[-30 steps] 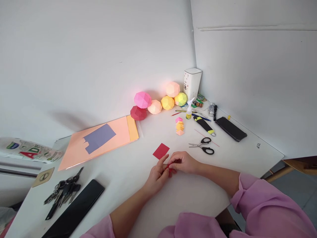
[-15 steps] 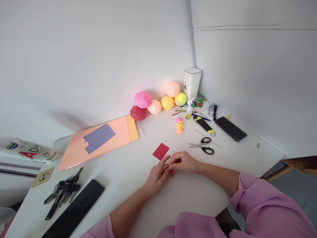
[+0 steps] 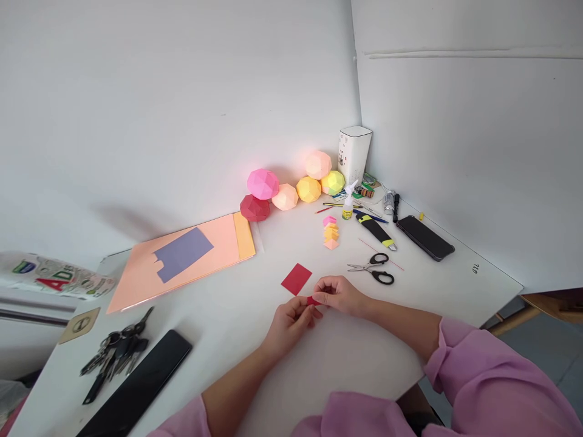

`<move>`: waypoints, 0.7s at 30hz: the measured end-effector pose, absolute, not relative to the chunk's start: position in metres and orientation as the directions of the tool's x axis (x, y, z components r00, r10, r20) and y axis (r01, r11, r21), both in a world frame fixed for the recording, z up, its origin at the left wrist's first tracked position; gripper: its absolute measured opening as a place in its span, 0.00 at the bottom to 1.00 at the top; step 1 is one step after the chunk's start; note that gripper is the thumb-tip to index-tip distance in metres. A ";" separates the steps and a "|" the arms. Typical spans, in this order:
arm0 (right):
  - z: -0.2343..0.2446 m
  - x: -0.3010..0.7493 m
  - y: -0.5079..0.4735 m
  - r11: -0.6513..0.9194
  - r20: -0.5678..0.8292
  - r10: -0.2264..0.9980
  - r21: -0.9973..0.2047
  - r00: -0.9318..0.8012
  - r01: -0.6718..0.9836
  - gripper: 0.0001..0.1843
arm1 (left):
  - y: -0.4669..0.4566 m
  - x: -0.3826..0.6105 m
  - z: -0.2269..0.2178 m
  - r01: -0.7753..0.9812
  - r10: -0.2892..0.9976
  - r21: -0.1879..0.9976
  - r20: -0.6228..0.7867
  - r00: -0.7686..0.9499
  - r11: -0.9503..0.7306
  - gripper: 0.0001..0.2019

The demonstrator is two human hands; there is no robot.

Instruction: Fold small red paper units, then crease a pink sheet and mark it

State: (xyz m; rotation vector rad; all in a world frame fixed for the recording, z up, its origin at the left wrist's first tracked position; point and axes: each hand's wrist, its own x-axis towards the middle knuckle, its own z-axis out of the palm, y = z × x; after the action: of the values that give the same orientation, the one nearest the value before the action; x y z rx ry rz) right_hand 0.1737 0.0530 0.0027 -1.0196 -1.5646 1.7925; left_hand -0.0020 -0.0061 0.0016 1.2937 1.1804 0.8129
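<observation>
Between my hands is a small piece of red paper [image 3: 311, 300], mostly covered by my fingers. My left hand [image 3: 291, 321] has its fingers curled and closed on the paper's left side. From the right, my right hand [image 3: 339, 295] pinches the same piece between thumb and fingers. Just beyond them a flat red paper square [image 3: 296, 278] lies on the white table [image 3: 246, 328]. Black-handled scissors [image 3: 374, 267] rest to the right of my right hand, blades slightly apart and pointing left.
Small folded paper pieces [image 3: 331, 232] lie beyond the hands, near a glue bottle [image 3: 348, 203] and a utility knife [image 3: 376, 230]. Faceted paper balls [image 3: 285, 196] stand along the wall. Peach paper sheets [image 3: 136, 273], keys [image 3: 116, 349] and a black phone [image 3: 141, 385] are at left.
My left fingers, stretched out before, have curled in around the red paper. The small red piece has turned and shows more between both hands. My right hand has barely moved.
</observation>
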 end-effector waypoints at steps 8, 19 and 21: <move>0.003 0.172 0.050 -0.183 -0.178 0.807 -0.982 -0.563 0.048 0.16 | -0.007 -0.002 0.003 0.109 0.960 0.978 -0.199 0.197 0.180 0.14; 0.008 0.171 0.050 -0.232 -0.136 0.782 -0.969 -0.608 -0.082 0.15 | -0.007 -0.003 0.007 0.092 0.951 0.992 -0.113 0.290 0.089 0.13; 0.008 0.171 0.049 -0.226 -0.132 0.778 -0.971 -0.614 -0.078 0.15 | -0.006 -0.002 0.007 0.125 0.953 0.986 -0.138 0.270 0.108 0.12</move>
State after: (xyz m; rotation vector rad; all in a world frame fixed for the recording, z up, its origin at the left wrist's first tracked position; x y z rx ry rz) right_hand 0.1705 0.0493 0.0075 -0.8524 -1.4477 1.8960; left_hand -0.0017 -0.0064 0.0072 1.3144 1.1313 0.8572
